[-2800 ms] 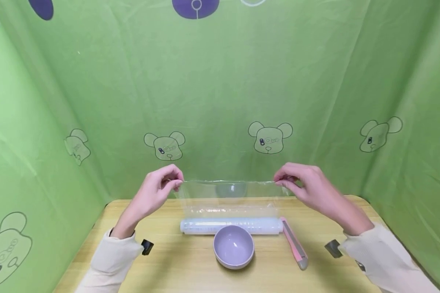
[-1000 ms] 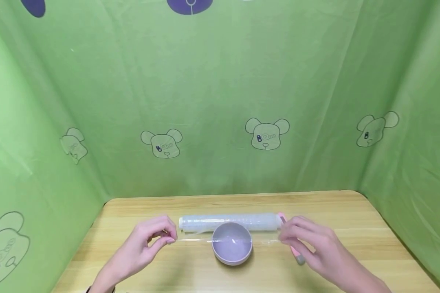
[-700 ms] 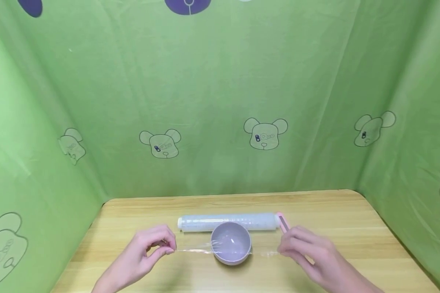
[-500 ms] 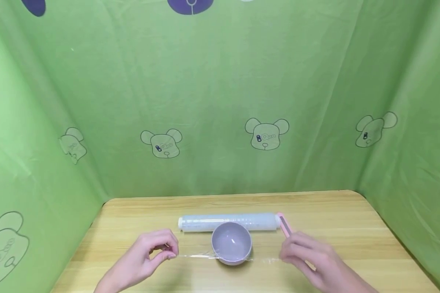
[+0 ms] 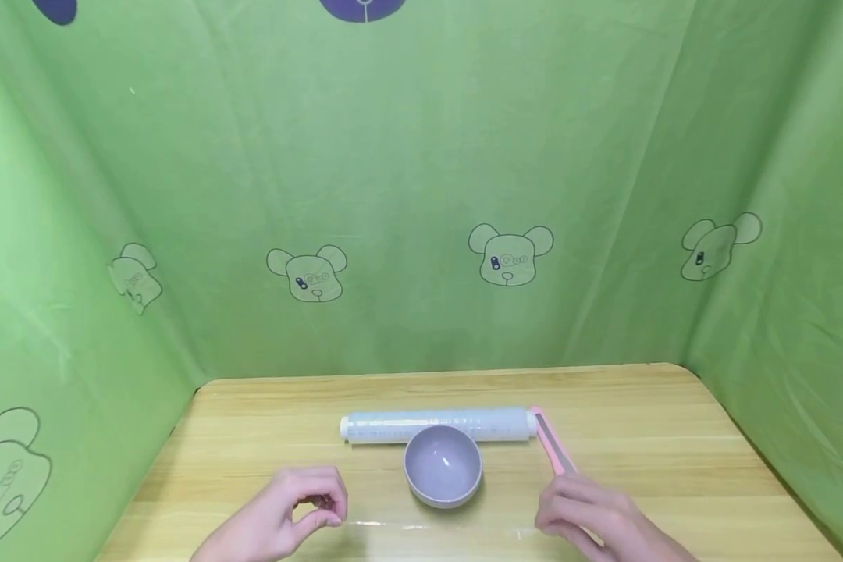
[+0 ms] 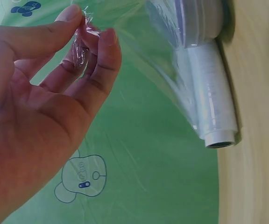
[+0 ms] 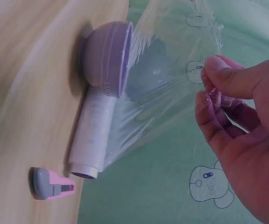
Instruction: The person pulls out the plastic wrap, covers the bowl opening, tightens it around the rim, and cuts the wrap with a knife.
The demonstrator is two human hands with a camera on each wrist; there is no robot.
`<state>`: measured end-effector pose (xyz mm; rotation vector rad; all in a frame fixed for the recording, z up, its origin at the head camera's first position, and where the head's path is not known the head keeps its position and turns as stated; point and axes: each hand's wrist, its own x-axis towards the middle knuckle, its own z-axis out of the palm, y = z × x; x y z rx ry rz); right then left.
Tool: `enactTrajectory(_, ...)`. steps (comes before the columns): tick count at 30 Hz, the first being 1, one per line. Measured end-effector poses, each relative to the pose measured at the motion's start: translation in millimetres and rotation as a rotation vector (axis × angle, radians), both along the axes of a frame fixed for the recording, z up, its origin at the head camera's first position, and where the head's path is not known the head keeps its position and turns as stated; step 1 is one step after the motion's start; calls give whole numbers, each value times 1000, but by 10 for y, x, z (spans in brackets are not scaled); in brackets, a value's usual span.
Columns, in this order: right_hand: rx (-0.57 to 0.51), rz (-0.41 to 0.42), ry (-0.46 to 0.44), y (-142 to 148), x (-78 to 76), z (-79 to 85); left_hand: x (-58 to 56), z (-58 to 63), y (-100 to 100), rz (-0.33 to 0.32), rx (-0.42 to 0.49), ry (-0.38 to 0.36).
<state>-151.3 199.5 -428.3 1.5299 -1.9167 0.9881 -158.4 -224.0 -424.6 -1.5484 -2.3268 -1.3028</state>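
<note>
A clear sheet of cling film (image 7: 141,121) stretches from its roll (image 5: 382,427) over the lilac bowl (image 5: 443,466) toward me. My left hand (image 5: 298,503) pinches one corner between thumb and fingertips, to the front left of the bowl. At the front right, my right hand (image 5: 597,515) pinches the other corner. In the right wrist view the film slants up from the roll, passing the rim of the upright bowl. Bunched film pokes out between the left fingers (image 6: 109,51). Only faint glints of the film's front edge show in the head view.
A pink and grey box cutter (image 5: 553,442) lies at the roll's right end, its near part hidden behind my right hand in the head view. The wooden table (image 5: 253,421) is bordered by a green curtain (image 5: 407,328) printed with bear heads.
Both hands have come down from above the table's far edge and toward me, drawing the film forward over the bowl and past its near rim. The roll, bowl and box cutter stay in place.
</note>
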Motion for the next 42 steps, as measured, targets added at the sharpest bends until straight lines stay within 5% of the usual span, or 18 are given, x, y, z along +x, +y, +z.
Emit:
enactTrajectory(9,76,32,-65,84,-24,-315,38,-139,10,7,-83,-100)
enactTrajectory(20,125,-32,-214,59,13,-599,28,-332,57,-21,-206,-221)
enactTrajectory(25,134,-37,-310,18,37,-717,5,-435,71,-27,-235,-232)
enactTrajectory(33,192,-61,-322,10,-25,-870,-38,-512,138,-7,-259,-278)
enactTrajectory(42,237,-105,-349,-38,-55,-990,-92,-653,167,29,-271,-246)
